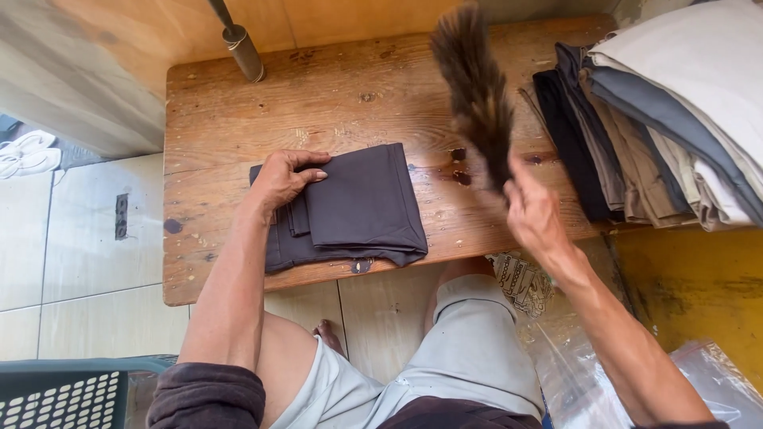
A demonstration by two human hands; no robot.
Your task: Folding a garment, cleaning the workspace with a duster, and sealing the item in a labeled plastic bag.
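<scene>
Dark folded cloth (343, 208) lies on the wooden surface (238, 103) under my flat left hand (282, 179); right hand (534, 213) grips a feather duster (475, 91), whose sweep could, I judge, disturb the folds.

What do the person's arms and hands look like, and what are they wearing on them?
Both hands, left and right, are bare, with no gloves, rings or watch visible. The forearms are bare too. Dark brownish sleeves are pushed up to about the elbows.
</scene>
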